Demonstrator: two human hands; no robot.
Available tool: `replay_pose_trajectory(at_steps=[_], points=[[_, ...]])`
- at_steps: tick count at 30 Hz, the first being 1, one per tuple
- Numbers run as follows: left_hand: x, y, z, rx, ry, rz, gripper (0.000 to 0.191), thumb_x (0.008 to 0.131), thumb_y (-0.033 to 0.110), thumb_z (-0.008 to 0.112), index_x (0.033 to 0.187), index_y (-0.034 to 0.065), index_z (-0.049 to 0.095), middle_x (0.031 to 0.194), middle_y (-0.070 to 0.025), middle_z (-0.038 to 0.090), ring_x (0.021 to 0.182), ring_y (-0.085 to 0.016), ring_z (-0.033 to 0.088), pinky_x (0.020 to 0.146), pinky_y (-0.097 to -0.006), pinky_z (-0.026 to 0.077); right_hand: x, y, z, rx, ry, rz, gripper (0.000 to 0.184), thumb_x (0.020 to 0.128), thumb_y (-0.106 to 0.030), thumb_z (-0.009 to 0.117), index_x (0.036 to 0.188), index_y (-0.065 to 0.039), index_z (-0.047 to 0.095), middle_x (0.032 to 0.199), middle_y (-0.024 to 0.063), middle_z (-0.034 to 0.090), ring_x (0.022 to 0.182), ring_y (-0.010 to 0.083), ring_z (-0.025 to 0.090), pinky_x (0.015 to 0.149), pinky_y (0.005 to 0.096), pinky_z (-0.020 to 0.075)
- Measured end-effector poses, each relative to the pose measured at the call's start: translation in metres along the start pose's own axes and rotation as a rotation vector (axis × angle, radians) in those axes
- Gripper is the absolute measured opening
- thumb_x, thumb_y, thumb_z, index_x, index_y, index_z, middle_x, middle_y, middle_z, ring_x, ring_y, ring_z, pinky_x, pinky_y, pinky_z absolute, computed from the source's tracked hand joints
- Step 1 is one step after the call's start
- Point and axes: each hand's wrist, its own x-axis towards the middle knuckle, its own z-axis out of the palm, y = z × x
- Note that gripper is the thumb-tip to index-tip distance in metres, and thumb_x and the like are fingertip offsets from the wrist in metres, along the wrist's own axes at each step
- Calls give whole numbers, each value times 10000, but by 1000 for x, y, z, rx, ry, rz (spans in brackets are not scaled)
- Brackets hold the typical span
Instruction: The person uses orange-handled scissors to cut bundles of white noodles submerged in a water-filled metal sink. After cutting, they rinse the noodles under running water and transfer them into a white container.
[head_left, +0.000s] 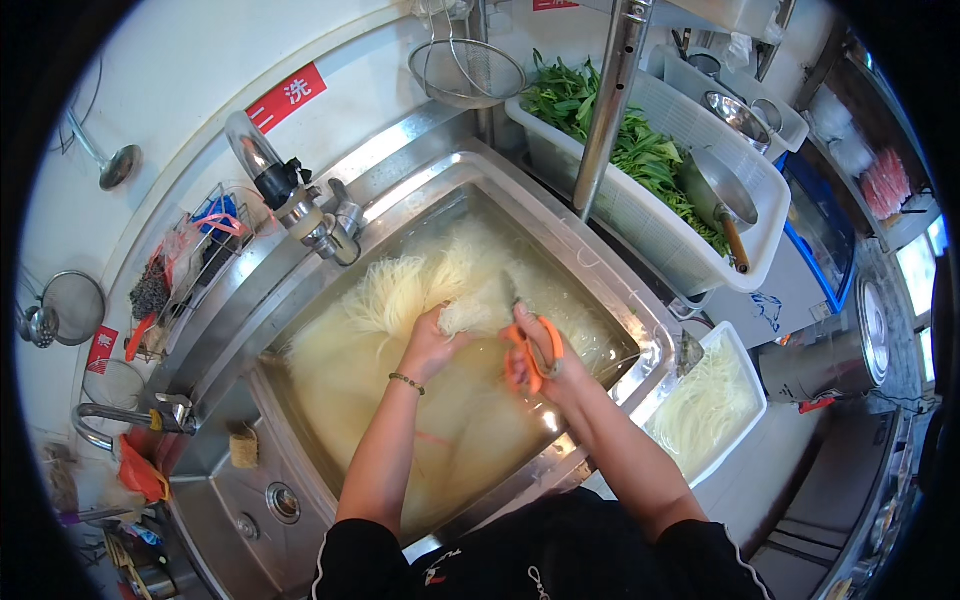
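My left hand (433, 346) grips a bundle of white noodles (405, 289), probably rice noodles, at the surface of cloudy water. The bundle fans out to the far left of my fingers, and its cut-looking end (463, 316) faces right. In my right hand (544, 352) is a pair of orange-handled scissors (553, 349), blades pointing away from me and just right of the bundle. Both hands are over a large stainless steel sink (480, 161) filled with water. More pale noodles (330, 382) lie under the surface, blurred by the murk.
A white plastic basket (645, 202) of leafy greens (645, 150) stands beyond the sink's right edge, a saucepan (720, 187) on top. Nearer, a white tub (754, 420) holds noodles. A metal post (611, 112) rises by the basket. A faucet (315, 221) juts over the left rim, beside a smaller sink (247, 487).
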Motion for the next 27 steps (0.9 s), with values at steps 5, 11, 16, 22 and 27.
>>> replay_pose_trajectory(at_steps=[5, 11, 16, 22, 27], points=[[-3, 10, -2, -185, 116, -140, 303, 752, -1, 672, 1045, 6, 595, 914, -25, 647, 797, -98, 596, 708, -255, 485, -37, -7, -15, -1, -48, -34, 683, 876, -607, 472, 1096, 40, 487, 555, 58, 494, 502, 193, 531, 502, 340, 482], [1, 8, -3, -117, 149, -167, 332, 750, 25, 695, 1065, 4, 593, 905, -29, 649, 773, -99, 595, 677, -257, 486, -58, 21, -9, -56, -282, 159, 681, 876, -641, 422, 1110, -4, 471, 672, 115, 564, 583, 264, 599, 523, 376, 506], [-8, 29, -6, -64, 111, -181, 380, 745, 37, 708, 1101, -7, 583, 956, -44, 650, 830, -125, 608, 718, -267, 495, 5, 11, -12, 64, -5, 21, 629, 867, -604, 499, 1032, 3, 487, 616, 73, 507, 502, 205, 519, 464, 339, 456], [2, 18, -12, -139, 101, -139, 440, 735, 50, 714, 1145, -1, 562, 1118, -75, 604, 1022, -157, 568, 876, -288, 456, -17, -6, -34, 63, 100, -80, 629, 862, -567, 545, 1016, 40, 490, 580, 55, 461, 475, 178, 457, 453, 319, 422], [-3, 35, -24, 259, 76, 38, 526, 680, 20, 676, 1187, 53, 542, 1268, -119, 519, 1202, -232, 478, 1001, -343, 384, -47, 0, -34, 71, 85, 41, 634, 863, -565, 544, 1072, 31, 485, 583, 67, 474, 500, 198, 483, 488, 341, 438]])
